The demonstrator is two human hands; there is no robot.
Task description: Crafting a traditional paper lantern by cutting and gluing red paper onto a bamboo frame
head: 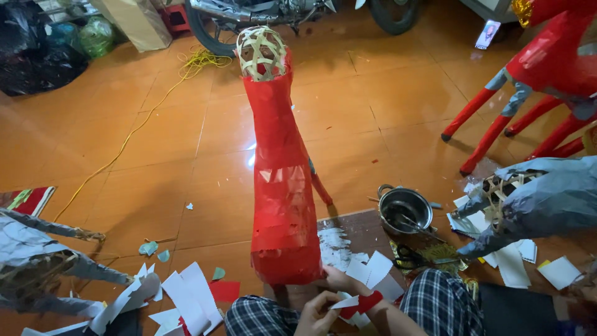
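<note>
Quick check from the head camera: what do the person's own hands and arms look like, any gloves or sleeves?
Both hands are bare: the left hand and right hand show no gloves, rings or watch. The forearms that show are uncovered, with no sleeve in view. Dark plaid trousers with white lines cover the knees beside them.

My left hand (317, 313) is cut off by the near edge, and my right hand (339, 281) is mostly hidden behind paper scraps (371, 274) and the red figure (281, 180). I cannot tell what sits in the pot (405, 208). The grey figure (541, 199) runs off the right edge, another grey figure (43, 267) off the left. Far off, the motorbike (261, 12) is cropped.
</note>
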